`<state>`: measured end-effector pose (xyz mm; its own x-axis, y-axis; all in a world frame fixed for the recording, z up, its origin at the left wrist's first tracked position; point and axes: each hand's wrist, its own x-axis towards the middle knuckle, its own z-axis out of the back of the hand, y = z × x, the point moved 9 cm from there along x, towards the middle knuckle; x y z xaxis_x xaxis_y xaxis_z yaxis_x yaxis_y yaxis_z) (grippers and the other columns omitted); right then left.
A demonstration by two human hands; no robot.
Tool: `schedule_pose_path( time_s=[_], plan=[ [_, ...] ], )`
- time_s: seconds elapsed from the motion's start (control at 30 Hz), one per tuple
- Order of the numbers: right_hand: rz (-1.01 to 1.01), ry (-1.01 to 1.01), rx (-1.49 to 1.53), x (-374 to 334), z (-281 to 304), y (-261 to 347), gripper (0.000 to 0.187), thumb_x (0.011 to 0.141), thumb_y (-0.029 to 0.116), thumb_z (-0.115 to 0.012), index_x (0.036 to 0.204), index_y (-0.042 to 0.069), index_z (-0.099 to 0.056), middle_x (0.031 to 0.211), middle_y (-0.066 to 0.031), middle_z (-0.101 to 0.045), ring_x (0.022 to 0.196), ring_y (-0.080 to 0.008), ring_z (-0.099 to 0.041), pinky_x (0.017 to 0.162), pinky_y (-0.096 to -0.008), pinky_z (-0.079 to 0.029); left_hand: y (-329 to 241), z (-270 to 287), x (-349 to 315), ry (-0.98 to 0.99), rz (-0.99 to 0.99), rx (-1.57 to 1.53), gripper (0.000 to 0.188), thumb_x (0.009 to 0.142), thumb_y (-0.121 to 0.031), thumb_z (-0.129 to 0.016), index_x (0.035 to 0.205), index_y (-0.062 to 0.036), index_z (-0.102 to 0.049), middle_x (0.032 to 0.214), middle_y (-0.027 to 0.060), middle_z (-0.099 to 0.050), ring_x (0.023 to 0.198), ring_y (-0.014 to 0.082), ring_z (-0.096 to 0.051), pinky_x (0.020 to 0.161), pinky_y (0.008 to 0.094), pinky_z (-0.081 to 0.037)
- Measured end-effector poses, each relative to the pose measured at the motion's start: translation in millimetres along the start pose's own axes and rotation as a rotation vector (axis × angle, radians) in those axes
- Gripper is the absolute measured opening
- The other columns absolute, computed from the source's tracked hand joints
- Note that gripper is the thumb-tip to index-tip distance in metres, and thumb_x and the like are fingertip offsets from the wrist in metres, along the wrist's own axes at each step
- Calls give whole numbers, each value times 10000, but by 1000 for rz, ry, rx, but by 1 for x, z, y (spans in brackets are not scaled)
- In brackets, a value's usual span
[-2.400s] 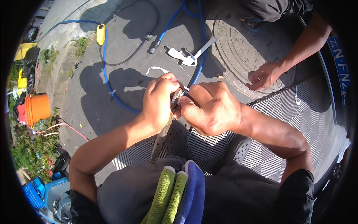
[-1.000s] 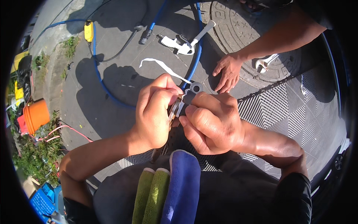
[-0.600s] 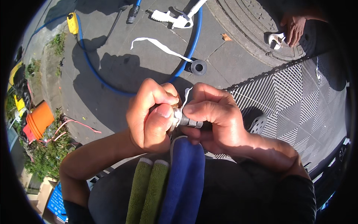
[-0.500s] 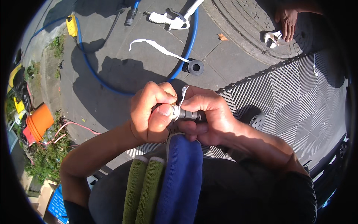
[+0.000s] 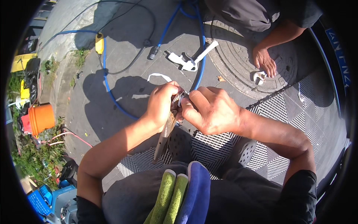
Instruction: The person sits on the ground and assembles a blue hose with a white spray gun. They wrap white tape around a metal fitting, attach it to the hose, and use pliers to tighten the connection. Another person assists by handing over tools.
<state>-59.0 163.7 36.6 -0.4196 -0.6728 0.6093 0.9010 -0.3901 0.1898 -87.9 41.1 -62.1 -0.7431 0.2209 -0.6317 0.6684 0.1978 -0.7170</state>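
Head view: the person's bare left hand (image 5: 159,104) is wrapped round a long, rusty, flat-handled metal tool (image 5: 162,141), whose handle slants down toward the lap; the bare right hand (image 5: 215,112) is curled, thumb and forefinger pinching a small silvery metal fitting (image 5: 179,98), which sits between the two hands and is mostly covered by them; at the far left a bright orange plastic bucket (image 5: 43,118) stands beside a red object (image 5: 25,123), its inside not to be made out; at the lower left lies a pale grey-blue plastic case (image 5: 56,196), holding grey and dark shapes too small to tell; ahead, a white spray gun (image 5: 184,63) lies on grey paving (image 5: 147,71); a co-worker's hand (image 5: 264,61) rests at a silver adjustable wrench (image 5: 259,77) on a round, patterned manhole cover (image 5: 238,71).
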Motion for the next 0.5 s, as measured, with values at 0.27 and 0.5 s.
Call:
schedule_pose_path(
  time_s=[0.27, 0.5],
  plan=[
    [-497, -266, 747, -10, 2, -10, 153, 895, -34, -727, 920, -6, -579, 760, -93, -621, 585, -188, -647, 469, -311, -440, -40, -10, -38, -4, -278, 391, 240, 982, -201, -463, 802, -47, -496, 733, 14, -513, 665, 86, -446, 619, 284, -374],
    [-1556, -544, 2096, -59, -66, 0, 136, 925, -6, -684, 842, 20, -579, 653, -104, -565, 515, -140, -529, 455, -287, -406, -39, -22, -39, 69, -636, 323, 144, 1006, -121, -493, 914, -10, -496, 675, 16, -472, 582, 57, -359, 529, 288, -311]
  ],
)
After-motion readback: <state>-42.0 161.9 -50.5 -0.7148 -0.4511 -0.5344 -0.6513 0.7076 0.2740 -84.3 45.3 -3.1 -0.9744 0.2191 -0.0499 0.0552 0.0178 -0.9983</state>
